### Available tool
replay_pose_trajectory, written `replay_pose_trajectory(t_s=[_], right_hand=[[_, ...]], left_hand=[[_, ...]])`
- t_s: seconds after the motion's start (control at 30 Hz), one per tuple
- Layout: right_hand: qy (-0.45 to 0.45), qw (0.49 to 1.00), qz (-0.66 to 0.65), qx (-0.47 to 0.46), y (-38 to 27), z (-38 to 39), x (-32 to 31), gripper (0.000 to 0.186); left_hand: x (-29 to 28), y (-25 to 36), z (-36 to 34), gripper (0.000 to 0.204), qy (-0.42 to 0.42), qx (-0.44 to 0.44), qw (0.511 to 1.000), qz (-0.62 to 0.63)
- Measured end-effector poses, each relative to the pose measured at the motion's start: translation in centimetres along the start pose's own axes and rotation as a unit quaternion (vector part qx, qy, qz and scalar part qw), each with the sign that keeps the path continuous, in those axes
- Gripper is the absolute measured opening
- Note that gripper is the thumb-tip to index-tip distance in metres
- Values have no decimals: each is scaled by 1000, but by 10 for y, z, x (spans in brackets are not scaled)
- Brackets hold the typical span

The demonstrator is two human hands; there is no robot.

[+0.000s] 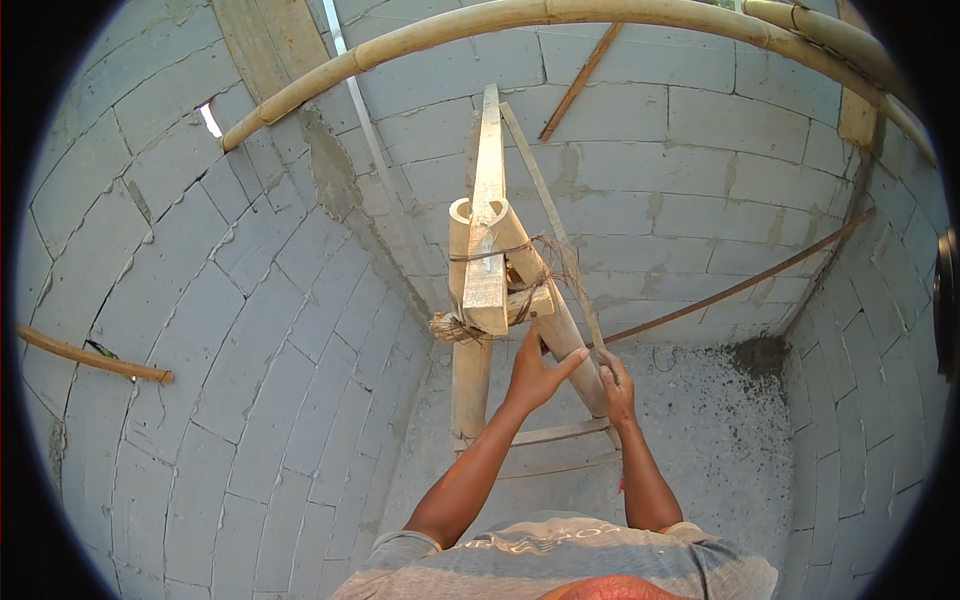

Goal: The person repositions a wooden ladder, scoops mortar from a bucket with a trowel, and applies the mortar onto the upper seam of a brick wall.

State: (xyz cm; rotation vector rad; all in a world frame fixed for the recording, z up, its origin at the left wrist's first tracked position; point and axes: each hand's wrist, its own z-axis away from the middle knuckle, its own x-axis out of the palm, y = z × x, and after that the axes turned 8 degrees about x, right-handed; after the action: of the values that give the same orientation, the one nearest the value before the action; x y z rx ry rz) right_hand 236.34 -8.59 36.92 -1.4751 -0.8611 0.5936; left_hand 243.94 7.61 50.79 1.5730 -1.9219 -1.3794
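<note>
My left hand (541,376) grasps the pale round bamboo leg (562,325) at frame centre; my right hand (617,388) curls beside it, near a thin wooden strip (549,205), gripping what I cannot tell.

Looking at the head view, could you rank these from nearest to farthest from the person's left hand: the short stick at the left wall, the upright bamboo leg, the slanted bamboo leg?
1. Slanted bamboo leg: touching the left hand, thumb across it.
2. Upright bamboo leg: a little to the hand's left.
3. Short stick: far left, at the wall.
</note>
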Motion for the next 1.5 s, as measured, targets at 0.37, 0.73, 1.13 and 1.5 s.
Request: replay_pose_trajectory(t_s=[0.37,0.73,1.13,1.5], right_hand=[[-93,987,124,-41,-9,-15,20,58],[42,980,154,-119,-31,27,22,57],[66,976,171,-113,22,21,-2,60],[103,974,175,-100,10,36,-4,61]], left_hand=[[-92,-79,49,53,245,113,952,-146],[-95,-64,67,56,132,62,989,0],[-64,-86,73,46,112,48,992,-20],[-55,-85,76,44,119,57,991,-26]])
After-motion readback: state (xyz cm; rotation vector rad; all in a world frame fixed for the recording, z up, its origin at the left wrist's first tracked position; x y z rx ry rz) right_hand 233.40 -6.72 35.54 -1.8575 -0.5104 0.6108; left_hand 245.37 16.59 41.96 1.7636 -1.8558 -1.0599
